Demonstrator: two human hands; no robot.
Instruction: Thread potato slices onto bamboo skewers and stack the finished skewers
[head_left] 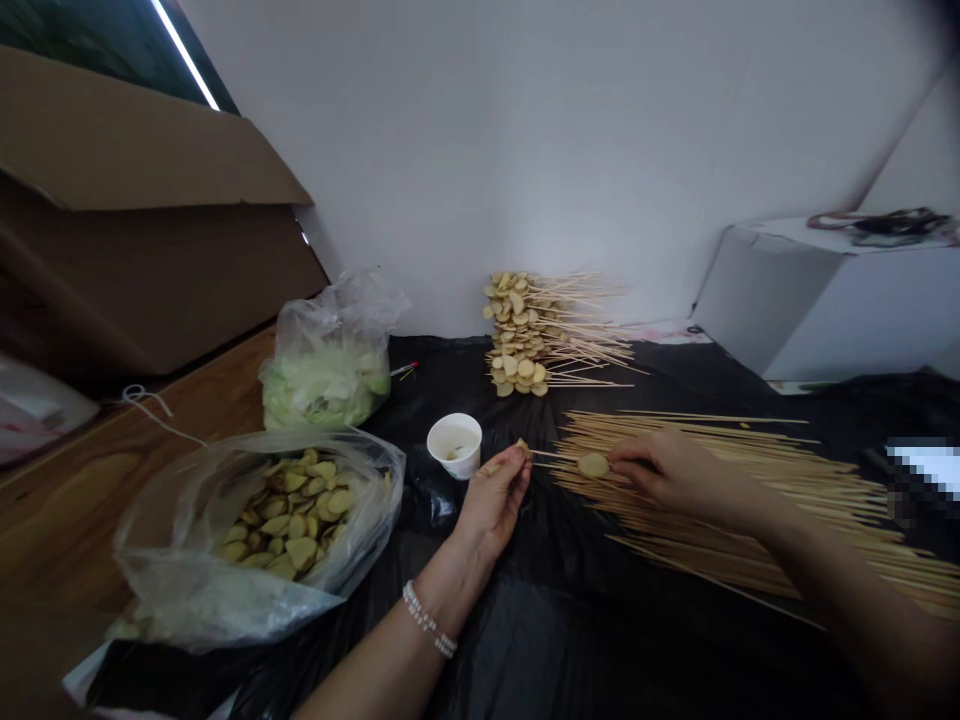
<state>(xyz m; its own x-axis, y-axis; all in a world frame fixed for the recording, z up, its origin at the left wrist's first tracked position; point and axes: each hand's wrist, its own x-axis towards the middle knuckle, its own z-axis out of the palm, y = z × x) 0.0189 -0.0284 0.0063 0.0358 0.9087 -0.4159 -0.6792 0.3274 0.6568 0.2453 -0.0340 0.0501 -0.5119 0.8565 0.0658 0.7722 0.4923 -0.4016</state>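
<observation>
**Left hand (pixel 495 495) and right hand (pixel 652 463) pinch one stick's snack**

Think of a clock around the left hand, 12 straight ahead. Close by at 9, an open clear bag (pixel 195 595) holds lots of pale slices (pixel 300 520). The left hand, with a beaded bracelet (pixel 429 620), pinches a small slice (pixel 523 450). At 3, the right hand pinches a thin stick (pixel 553 457) beside a round slice (pixel 593 465) that is on it. Bare sticks (pixel 780 545) lie under that arm. A white cup (pixel 455 447) stands at half past 10. Farther, at 12, filled sticks (pixel 521 340) lie piled. A white box (pixel 817 300) is at 2.
</observation>
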